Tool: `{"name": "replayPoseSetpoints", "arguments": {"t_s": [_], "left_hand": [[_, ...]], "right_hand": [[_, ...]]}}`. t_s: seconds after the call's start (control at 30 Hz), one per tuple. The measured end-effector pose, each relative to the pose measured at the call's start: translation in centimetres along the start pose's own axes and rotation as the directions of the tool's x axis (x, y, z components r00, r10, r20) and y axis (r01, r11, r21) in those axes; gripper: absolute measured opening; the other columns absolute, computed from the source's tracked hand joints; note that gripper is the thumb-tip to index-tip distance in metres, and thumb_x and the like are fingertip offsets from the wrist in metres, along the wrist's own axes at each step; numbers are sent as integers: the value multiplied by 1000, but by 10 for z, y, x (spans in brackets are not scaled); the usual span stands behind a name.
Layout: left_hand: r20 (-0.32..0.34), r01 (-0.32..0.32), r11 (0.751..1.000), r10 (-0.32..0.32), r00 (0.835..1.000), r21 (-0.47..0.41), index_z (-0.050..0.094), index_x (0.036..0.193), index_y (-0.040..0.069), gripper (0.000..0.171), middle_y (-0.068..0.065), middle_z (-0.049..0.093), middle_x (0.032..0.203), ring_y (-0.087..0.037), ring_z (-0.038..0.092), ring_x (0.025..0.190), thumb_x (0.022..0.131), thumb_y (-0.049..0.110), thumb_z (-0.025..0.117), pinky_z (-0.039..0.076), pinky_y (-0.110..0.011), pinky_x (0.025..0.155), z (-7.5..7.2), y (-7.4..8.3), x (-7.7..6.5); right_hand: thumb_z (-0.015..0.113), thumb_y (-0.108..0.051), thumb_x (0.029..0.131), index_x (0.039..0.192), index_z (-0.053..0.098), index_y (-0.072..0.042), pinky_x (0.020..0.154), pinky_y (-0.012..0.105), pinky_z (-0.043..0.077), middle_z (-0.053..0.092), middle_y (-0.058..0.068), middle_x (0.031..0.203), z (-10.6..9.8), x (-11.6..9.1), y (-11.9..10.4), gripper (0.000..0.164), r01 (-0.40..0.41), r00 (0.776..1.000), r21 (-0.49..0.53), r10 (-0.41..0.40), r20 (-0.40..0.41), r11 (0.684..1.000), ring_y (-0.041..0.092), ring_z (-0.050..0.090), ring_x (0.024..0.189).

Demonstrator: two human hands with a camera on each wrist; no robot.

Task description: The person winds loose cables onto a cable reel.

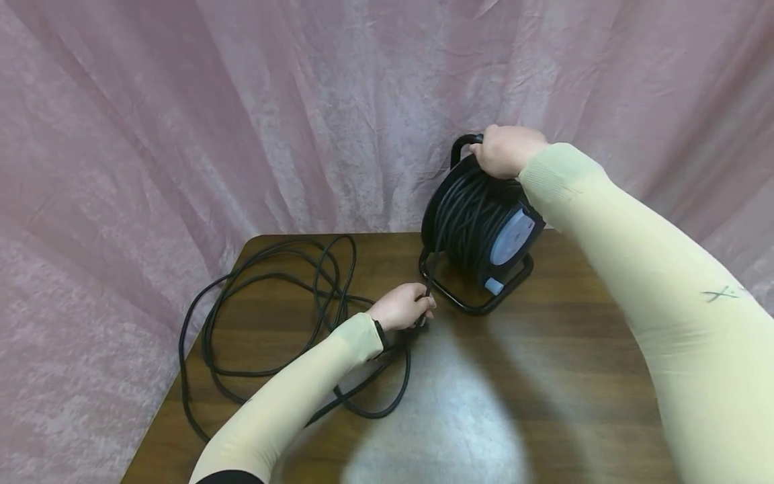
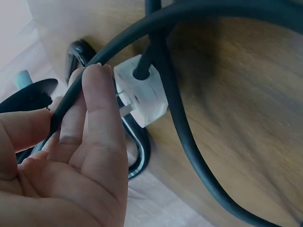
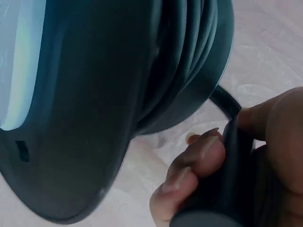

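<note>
Pale sleeves [image 1: 695, 336] cover our arms. Our right grip [image 1: 509, 152] holds the reel's [image 1: 484, 218] handle [image 3: 227, 184] at the bench's [image 1: 605, 403] far edge; our left grip [image 1: 402, 307] pinches the cable [image 2: 213, 9] looped left of the reel.

Pale-blue round plastic panel [image 1: 510, 238] has details too sm. to tell, black curved tubular handle [image 1: 463, 144] part-hidden by R hand [image 1: 509, 151], R cream fabric sleeve [image 1: 653, 296] cut off @ head-view edges.

Cable reel [image 1: 465, 222] on table [image 1: 592, 349], loose cable loops [image 1: 341, 296] to its left, curtain [image 1: 363, 101] behind.
</note>
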State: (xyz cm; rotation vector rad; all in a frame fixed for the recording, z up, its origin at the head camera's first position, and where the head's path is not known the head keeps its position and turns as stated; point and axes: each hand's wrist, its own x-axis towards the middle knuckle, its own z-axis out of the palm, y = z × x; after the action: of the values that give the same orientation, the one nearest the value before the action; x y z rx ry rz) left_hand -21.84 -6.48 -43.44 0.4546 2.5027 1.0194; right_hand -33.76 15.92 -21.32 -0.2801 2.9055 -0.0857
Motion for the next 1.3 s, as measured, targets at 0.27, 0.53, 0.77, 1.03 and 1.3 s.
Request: {"name": "replayPoseSetpoints", "arguments": {"t_s": [0.27, 0.53, 0.77, 1.03, 1.3], "left_hand": [[10, 20, 999, -20, 1000, 26, 66, 105, 1, 24, -15, 69, 91, -22, 62, 71, 106, 19, 49, 47, -24, 55, -6, -11, -6], [-23, 7, 996, -5, 1000, 94, 65, 98, 4, 22, -10, 68, 87, -11, 53, 63, 105, 20, 52, 41, -23, 53, -10, -27, -16], [-34, 13, 990, -8, 999, 140, 66, 97, 7, 25, -7, 68, 87, -13, 53, 65, 105, 25, 51, 41, -27, 55, -15, -37, -30], [-52, 10, 985, -1, 999, 172, 68, 106, 10, 24, -5, 70, 92, -15, 56, 68, 105, 28, 52, 45, -31, 60, -28, -44, -42], [-100, -8, 967, 34, 994, 254, 69, 102, 12, 21, 0, 69, 87, -13, 55, 68, 104, 27, 54, 45, -32, 61, -32, -55, -50]], "right_hand": [[24, -51, 106, 79, 55, -4, 54, 35, 49, 51, 5, 57, 1, -17, 20, 63, -28, 992, 228, -1, 126, 973, 23, 55, 51], [41, -46, 105, 82, 48, -5, 52, 27, 48, 51, 1, 68, 9, -38, 34, 48, -110, 984, 603, 1, 178, 790, 12, 48, 50], [42, -41, 106, 101, 45, -3, 52, 21, 47, 46, -2, 68, 16, -63, 34, 38, -182, 972, 792, -14, 233, 582, 8, 46, 52], [47, -37, 106, 105, 41, -6, 52, 20, 46, 46, -3, 71, 26, -90, 27, 32, -214, 975, 919, 17, 221, 331, 8, 46, 55], [44, -36, 107, 104, 38, -7, 51, 18, 45, 43, -2, 75, 37, -112, 19, 30, -204, 979, 955, 26, 203, 215, 7, 44, 58]]}}
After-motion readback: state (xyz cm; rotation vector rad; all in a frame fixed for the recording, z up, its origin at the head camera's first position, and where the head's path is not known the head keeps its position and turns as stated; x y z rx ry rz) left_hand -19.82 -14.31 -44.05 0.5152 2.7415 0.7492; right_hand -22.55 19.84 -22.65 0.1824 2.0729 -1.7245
